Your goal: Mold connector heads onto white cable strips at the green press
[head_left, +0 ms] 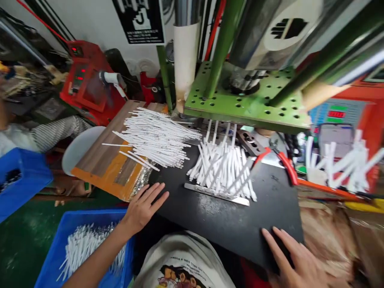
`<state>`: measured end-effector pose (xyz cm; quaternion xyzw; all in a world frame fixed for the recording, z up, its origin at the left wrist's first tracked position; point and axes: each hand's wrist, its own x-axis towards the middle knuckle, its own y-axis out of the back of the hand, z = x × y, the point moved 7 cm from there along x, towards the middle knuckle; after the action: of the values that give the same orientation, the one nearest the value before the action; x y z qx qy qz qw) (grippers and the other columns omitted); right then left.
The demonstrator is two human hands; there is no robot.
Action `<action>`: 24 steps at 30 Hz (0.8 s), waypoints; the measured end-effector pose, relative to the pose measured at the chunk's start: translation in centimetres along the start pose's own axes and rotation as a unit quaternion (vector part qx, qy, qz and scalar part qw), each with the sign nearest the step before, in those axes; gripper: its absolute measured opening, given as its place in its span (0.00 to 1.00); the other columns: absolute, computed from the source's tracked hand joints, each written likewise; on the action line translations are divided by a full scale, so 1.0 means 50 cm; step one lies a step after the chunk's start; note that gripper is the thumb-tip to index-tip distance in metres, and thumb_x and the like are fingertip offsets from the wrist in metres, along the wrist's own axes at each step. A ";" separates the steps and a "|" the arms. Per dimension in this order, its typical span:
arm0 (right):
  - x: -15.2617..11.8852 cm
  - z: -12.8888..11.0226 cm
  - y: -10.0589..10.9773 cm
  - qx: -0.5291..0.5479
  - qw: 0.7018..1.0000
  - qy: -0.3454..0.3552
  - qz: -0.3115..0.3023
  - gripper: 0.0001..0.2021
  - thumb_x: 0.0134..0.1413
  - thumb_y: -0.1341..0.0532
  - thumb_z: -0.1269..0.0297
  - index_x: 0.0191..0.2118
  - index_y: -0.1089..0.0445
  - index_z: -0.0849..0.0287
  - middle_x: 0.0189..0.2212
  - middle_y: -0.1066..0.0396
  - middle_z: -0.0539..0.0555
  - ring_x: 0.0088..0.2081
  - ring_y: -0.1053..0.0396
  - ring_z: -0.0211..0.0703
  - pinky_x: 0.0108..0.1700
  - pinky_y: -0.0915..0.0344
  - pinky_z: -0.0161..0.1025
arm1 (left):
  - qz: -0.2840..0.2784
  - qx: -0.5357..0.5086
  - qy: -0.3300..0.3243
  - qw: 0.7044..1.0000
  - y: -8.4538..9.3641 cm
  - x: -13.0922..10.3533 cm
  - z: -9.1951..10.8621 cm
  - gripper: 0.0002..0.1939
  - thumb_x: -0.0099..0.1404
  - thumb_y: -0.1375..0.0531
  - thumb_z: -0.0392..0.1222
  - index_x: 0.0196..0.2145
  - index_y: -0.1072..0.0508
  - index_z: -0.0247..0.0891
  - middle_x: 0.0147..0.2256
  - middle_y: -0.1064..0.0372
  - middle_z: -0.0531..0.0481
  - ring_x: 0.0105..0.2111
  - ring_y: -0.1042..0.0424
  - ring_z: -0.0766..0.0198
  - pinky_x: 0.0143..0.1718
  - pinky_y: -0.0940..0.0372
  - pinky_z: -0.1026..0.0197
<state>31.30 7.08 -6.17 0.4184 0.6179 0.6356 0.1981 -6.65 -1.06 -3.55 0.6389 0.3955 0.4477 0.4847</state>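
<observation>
My left hand [143, 209] lies with fingers spread near the left edge of the black work surface [222, 218], close to the taped board, and holds nothing. At the right front edge of that surface, my right hand [295, 256] rests with fingers stretched apart, also holding nothing. Between and beyond the hands is a pile of white strips [222, 168], with a flat metal bar [216, 195] along its near side. A larger heap of thin white strips [156, 136] lies on the wood-grain board [102, 160], beyond my left hand.
Behind the strips stands a green press plate [246, 104] on posts. Red-handled pliers [283, 160] lie to the right, near an orange tray [333, 188] with white pieces. A blue bin [57, 244] of strips stands lower left. At far left shows another person's sleeve [60, 130].
</observation>
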 end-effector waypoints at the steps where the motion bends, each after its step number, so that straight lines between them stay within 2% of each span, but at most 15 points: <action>1: 0.003 -0.008 0.005 0.000 1.000 -0.004 -0.005 0.41 0.52 0.45 0.70 0.71 0.58 0.42 0.60 0.38 0.58 0.55 0.33 0.60 0.57 0.40 0.59 | 0.002 -0.002 -0.002 1.000 -0.001 0.001 -0.001 0.33 0.65 0.52 0.23 0.66 0.42 0.42 0.65 0.45 0.44 0.65 0.44 0.54 0.65 0.50 0.47; 5: 0.009 -0.020 0.007 -0.008 1.000 -0.002 -0.012 0.44 0.50 0.46 0.76 0.71 0.58 0.45 0.60 0.38 0.60 0.58 0.36 0.59 0.59 0.42 0.59 | 0.001 -0.007 -0.005 1.000 -0.008 0.002 -0.005 0.34 0.64 0.52 0.22 0.66 0.42 0.41 0.64 0.43 0.42 0.64 0.43 0.53 0.64 0.49 0.47; 9: 0.011 -0.019 0.016 -0.007 1.000 -0.003 -0.009 0.42 0.51 0.45 0.76 0.71 0.55 0.48 0.59 0.37 0.62 0.58 0.36 0.60 0.58 0.42 0.60 | 0.013 -0.014 -0.011 1.000 0.009 0.006 -0.001 0.34 0.64 0.52 0.23 0.66 0.42 0.41 0.63 0.41 0.39 0.63 0.40 0.50 0.63 0.48 0.45; 11: 0.020 -0.023 0.031 0.010 1.000 0.001 -0.017 0.37 0.55 0.43 0.71 0.70 0.51 0.51 0.59 0.37 0.64 0.59 0.37 0.62 0.57 0.41 0.60 | 0.015 -0.040 -0.010 0.999 0.024 0.019 0.005 0.30 0.67 0.48 0.30 0.66 0.43 0.41 0.62 0.41 0.36 0.62 0.39 0.46 0.62 0.48 0.41; 12: 0.028 -0.028 0.039 0.028 0.999 0.007 -0.028 0.34 0.57 0.41 0.67 0.69 0.48 0.52 0.60 0.38 0.64 0.59 0.38 0.63 0.57 0.40 0.61 | 0.018 -0.066 -0.010 0.998 0.033 0.030 0.009 0.28 0.69 0.46 0.37 0.66 0.43 0.41 0.62 0.41 0.34 0.61 0.39 0.44 0.61 0.47 0.39; 14: 0.053 -0.042 0.053 0.083 0.995 0.017 -0.046 0.32 0.57 0.37 0.56 0.65 0.42 0.53 0.60 0.38 0.64 0.60 0.39 0.62 0.57 0.39 0.61 | 0.034 -0.125 -0.014 0.991 0.047 0.063 0.021 0.31 0.68 0.42 0.50 0.65 0.42 0.39 0.60 0.39 0.32 0.58 0.36 0.41 0.58 0.43 0.39; 15: 0.071 -0.049 0.058 0.112 0.993 0.016 -0.043 0.31 0.57 0.37 0.53 0.64 0.41 0.53 0.60 0.37 0.63 0.59 0.38 0.61 0.57 0.38 0.60 | 0.046 -0.147 -0.012 0.988 0.051 0.083 0.028 0.32 0.68 0.43 0.53 0.64 0.41 0.38 0.58 0.37 0.32 0.56 0.34 0.42 0.56 0.41 0.41; 17: 0.114 -0.062 0.063 0.152 0.988 -0.001 -0.010 0.28 0.60 0.38 0.54 0.63 0.40 0.53 0.56 0.34 0.62 0.57 0.35 0.56 0.56 0.36 0.56 | 0.073 -0.157 0.002 0.985 0.052 0.128 0.043 0.27 0.70 0.45 0.51 0.61 0.38 0.36 0.54 0.33 0.35 0.50 0.30 0.47 0.50 0.37 0.47; 20: 0.177 -0.086 0.050 0.156 0.986 -0.030 0.049 0.23 0.64 0.42 0.60 0.63 0.40 0.56 0.53 0.31 0.62 0.54 0.34 0.53 0.55 0.35 0.54 | 0.101 -0.137 0.030 0.985 0.039 0.180 0.062 0.16 0.72 0.46 0.41 0.55 0.33 0.35 0.45 0.30 0.40 0.42 0.28 0.54 0.43 0.34 0.52; 24: 0.212 -0.113 0.029 0.152 0.986 -0.045 0.047 0.14 0.66 0.43 0.64 0.54 0.31 0.59 0.42 0.28 0.60 0.44 0.33 0.50 0.48 0.34 0.50 | 0.082 -0.184 0.029 0.979 0.023 0.186 0.074 0.11 0.72 0.48 0.37 0.50 0.31 0.36 0.38 0.33 0.45 0.37 0.29 0.59 0.39 0.32 0.58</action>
<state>21.23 11.51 -1.10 0.5004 0.6774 0.5235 0.1294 -0.34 6.46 -1.14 0.5558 0.2666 0.5695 0.5437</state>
